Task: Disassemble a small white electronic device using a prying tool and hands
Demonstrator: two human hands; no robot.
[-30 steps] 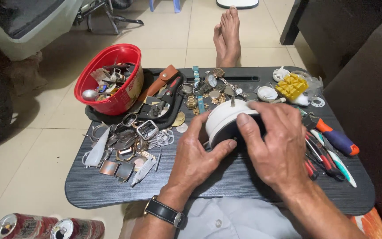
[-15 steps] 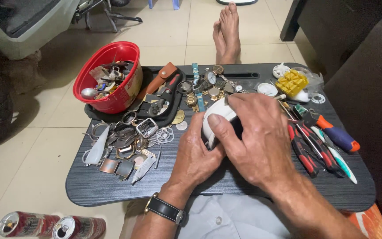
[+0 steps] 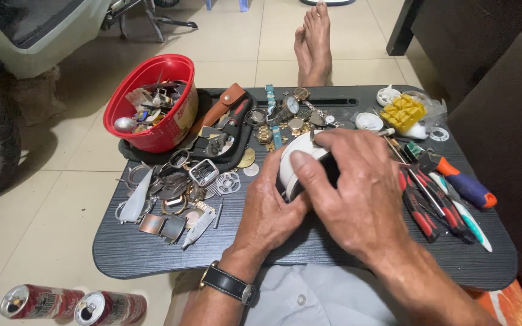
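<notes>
Right hand slid further over white round case since a second ago, now covering most of it. Left hand cups case from 7 o'clock. Both clasp it, mid-tray, red bowl at 10 o'clock.

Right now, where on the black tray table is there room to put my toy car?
The tray table is bare along its near left edge, below the pile of metal watch parts. There is a smaller patch at the near right corner, below the screwdrivers. The back is crowded by the red bowl, and the middle by both hands.
</notes>
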